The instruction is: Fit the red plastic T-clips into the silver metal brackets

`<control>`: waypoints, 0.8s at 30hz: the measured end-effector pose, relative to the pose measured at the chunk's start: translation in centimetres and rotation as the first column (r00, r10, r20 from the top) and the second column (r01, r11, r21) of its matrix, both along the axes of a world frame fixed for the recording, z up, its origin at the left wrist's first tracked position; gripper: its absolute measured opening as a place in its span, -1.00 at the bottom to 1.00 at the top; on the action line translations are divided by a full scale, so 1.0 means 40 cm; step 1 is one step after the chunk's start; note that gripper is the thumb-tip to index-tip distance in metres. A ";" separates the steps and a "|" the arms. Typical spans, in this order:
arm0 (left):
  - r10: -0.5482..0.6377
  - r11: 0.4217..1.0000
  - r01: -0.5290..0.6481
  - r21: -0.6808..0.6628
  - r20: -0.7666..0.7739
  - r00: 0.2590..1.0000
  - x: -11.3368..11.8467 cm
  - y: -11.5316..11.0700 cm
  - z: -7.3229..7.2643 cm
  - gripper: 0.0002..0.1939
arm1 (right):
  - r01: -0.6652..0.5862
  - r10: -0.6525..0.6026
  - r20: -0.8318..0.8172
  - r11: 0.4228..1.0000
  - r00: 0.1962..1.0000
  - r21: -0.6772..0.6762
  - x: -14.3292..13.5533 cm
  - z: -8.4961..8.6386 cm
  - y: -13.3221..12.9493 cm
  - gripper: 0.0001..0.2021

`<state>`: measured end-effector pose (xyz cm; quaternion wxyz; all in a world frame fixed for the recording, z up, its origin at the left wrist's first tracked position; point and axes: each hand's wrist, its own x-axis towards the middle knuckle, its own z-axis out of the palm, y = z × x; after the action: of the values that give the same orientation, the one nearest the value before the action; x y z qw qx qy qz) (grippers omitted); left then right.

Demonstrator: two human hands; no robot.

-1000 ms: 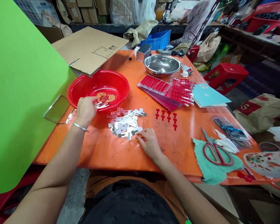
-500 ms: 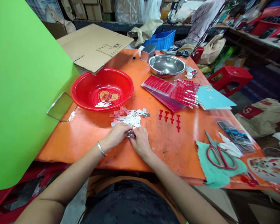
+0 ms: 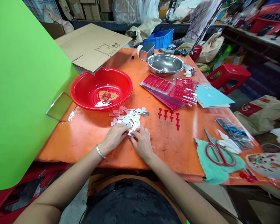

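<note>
Both hands meet over the orange table, just in front of a loose pile of small silvery metal pieces point(image 3: 130, 119). My left hand point(image 3: 115, 136), with a bracelet at the wrist, pinches one end of a small metal piece point(image 3: 130, 133). The other end is between the thumb and fingers of my right hand point(image 3: 142, 141). Behind the pile stands a red basin point(image 3: 79, 93) with a few metal pieces inside. Several red T-shaped pieces point(image 3: 171, 116) lie in short columns to the right of my hands.
Clear bags of red pieces point(image 3: 158, 84), a steel bowl point(image 3: 165, 63) and a light blue notebook point(image 3: 212, 95) are farther back. Red-handled scissors point(image 3: 220, 154) rest on a green cloth point(image 3: 210, 172) at right. A green board point(image 3: 25, 93) rises at left beside a cardboard box point(image 3: 93, 43).
The small metal piece between my hands now shows flatter and brighter, and my fingers have shifted slightly around it. The whole view has moved a little.
</note>
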<state>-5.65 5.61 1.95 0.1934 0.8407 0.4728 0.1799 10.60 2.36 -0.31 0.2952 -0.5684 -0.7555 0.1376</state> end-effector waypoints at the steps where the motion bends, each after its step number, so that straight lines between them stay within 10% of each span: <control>1: 0.021 0.999 -0.021 -0.030 0.011 1.000 0.003 -0.011 0.003 -0.94 | -0.012 0.012 -0.004 1.000 1.000 0.016 0.005 0.003 -0.006 -0.86; 18: 0.135 0.991 -0.133 0.031 -0.047 0.990 0.032 -0.107 -0.031 -0.82 | -0.272 0.246 0.186 0.953 0.951 0.130 0.055 -0.026 -0.074 -0.72; 21: 0.160 0.986 -0.159 -0.043 0.016 0.987 0.034 -0.102 -0.020 -0.82 | -0.150 0.152 -0.014 0.984 0.988 0.094 0.104 -0.010 -0.050 -0.72; 24: 0.241 0.958 -0.202 -0.206 0.186 0.953 0.058 -0.077 -0.004 -0.85 | 0.227 -0.232 -0.184 0.973 0.955 -0.049 0.226 0.006 0.011 -0.79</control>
<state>-3.32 2.52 1.80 0.2974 0.7370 0.5561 0.2432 19.64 2.80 -0.09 0.3717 -0.6407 -0.6510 0.1661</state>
